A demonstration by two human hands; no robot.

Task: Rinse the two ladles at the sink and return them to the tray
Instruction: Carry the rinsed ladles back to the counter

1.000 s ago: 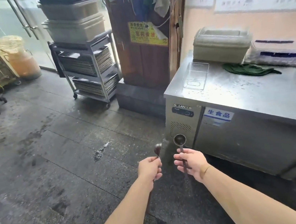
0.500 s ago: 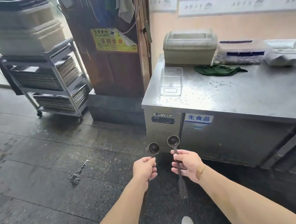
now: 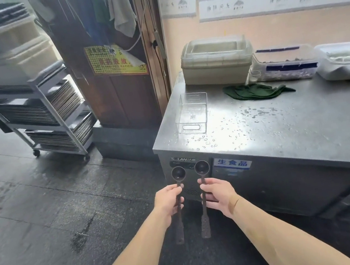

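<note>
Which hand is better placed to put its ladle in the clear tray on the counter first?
Right hand, probably: it and its ladle sit nearer the counter and clear tray; the left hand would have to cross over.

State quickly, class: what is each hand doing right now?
Left hand: closed around the handle of the left ladle, bowl up.
Right hand: closed around the handle of the right ladle, bowl up.

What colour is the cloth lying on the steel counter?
Dark green cloth, seen best in the head view.
</note>
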